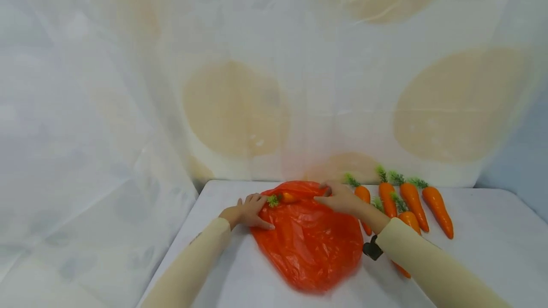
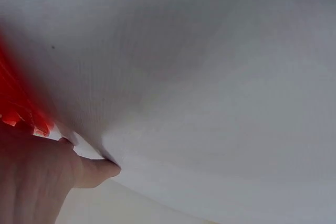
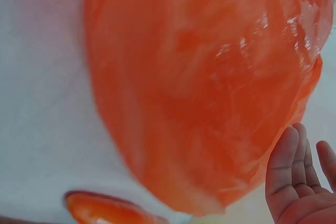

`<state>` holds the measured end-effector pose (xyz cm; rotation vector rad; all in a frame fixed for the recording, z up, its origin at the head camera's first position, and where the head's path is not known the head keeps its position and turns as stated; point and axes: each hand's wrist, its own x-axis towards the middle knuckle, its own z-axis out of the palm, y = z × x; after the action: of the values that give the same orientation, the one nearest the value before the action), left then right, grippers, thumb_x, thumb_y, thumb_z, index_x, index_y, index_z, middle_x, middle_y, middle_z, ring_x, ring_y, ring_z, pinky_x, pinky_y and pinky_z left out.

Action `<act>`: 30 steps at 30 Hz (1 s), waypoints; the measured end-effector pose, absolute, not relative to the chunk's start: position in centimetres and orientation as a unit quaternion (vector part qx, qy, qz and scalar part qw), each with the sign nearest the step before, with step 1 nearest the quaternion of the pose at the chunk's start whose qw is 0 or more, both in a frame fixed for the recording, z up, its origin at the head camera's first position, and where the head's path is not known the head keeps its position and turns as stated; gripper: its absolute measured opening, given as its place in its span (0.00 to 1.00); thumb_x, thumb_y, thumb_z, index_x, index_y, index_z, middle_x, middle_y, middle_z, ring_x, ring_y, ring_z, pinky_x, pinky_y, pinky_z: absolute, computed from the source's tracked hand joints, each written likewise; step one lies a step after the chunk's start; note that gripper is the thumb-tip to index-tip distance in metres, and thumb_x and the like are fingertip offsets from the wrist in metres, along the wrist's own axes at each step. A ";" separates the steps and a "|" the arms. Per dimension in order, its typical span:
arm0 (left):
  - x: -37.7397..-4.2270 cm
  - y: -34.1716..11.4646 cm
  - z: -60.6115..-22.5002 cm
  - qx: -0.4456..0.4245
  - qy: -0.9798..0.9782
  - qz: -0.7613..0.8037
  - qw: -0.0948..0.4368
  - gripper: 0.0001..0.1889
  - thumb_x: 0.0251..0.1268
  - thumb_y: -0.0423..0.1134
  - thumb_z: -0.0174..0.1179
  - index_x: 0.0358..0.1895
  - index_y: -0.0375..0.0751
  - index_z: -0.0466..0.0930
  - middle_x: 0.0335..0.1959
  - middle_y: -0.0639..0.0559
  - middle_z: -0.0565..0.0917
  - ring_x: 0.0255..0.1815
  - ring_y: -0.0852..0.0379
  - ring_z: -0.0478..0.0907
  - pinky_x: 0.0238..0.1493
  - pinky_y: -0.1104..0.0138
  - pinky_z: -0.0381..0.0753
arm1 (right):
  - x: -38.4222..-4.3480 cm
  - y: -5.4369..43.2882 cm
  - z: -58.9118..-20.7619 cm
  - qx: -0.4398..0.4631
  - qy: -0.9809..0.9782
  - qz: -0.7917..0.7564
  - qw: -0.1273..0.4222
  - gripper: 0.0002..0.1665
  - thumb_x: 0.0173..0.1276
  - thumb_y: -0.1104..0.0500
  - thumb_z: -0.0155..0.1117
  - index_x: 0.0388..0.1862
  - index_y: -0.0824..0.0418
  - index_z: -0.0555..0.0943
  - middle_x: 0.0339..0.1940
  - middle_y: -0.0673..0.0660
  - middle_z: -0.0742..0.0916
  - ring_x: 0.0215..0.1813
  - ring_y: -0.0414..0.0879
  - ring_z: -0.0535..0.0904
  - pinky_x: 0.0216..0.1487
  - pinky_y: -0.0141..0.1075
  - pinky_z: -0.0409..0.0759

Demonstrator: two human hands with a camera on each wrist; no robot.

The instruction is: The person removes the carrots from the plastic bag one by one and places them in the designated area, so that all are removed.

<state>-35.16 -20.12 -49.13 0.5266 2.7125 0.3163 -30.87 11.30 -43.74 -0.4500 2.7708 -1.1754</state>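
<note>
A red plastic bag (image 1: 314, 246) lies on the white table, its mouth toward the far side. Inside the mouth shows an orange toy carrot (image 1: 289, 197) with a green leafy top (image 1: 273, 200). My left hand (image 1: 252, 210) rests on the bag's left edge, fingers spread and thumb apart. Across the mouth, my right hand (image 1: 342, 198) touches the right rim with slightly bent fingers, thumb held away from them. In the right wrist view the right hand's fingertips (image 3: 295, 132) meet the bag's edge. The left wrist view catches the left hand (image 2: 39, 169) beside red film.
Several orange carrots (image 1: 437, 210) with green tops lie to the right of the bag, some partly behind the right forearm. A small black object (image 1: 372, 249) shows at the right wrist. White cloth with tan circles (image 1: 239, 108) hangs behind the table.
</note>
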 end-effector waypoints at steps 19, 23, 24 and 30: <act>-36.1 -19.5 -49.8 0.180 0.961 0.115 0.173 0.55 0.48 0.72 0.65 0.77 0.52 0.53 0.78 0.47 0.55 0.78 0.42 0.48 0.75 0.34 0.39 | -31.0 8.8 -44.4 -0.165 0.925 -0.340 0.027 0.21 0.67 0.53 0.68 0.53 0.62 0.78 0.37 0.54 0.85 0.36 0.44 0.78 0.38 0.39 0.79; -36.0 -19.5 -49.7 0.173 0.963 0.116 0.171 0.54 0.48 0.71 0.66 0.77 0.52 0.54 0.77 0.47 0.56 0.78 0.42 0.49 0.75 0.34 0.40 | -31.2 8.9 -44.8 -0.175 0.923 -0.341 0.020 0.20 0.68 0.54 0.67 0.54 0.63 0.78 0.37 0.55 0.85 0.36 0.45 0.78 0.39 0.40 0.79; -35.9 -19.5 -49.7 0.172 0.962 0.117 0.175 0.54 0.48 0.71 0.66 0.77 0.52 0.54 0.76 0.46 0.57 0.78 0.41 0.49 0.74 0.34 0.40 | -31.2 8.9 -45.0 -0.177 0.924 -0.338 0.022 0.21 0.68 0.53 0.67 0.54 0.63 0.78 0.38 0.55 0.85 0.37 0.45 0.79 0.40 0.40 0.79; -35.7 -20.0 -50.1 0.173 0.961 0.113 0.183 0.55 0.48 0.72 0.65 0.77 0.52 0.52 0.77 0.46 0.55 0.78 0.41 0.48 0.74 0.33 0.38 | -31.3 8.7 -46.0 -0.177 0.930 -0.322 0.022 0.21 0.67 0.53 0.68 0.53 0.63 0.78 0.45 0.58 0.85 0.45 0.49 0.80 0.49 0.45 0.81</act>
<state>-35.69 -19.97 -50.06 0.4883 2.7111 0.3197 -31.32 8.67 -45.98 -0.5488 2.8819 -0.9965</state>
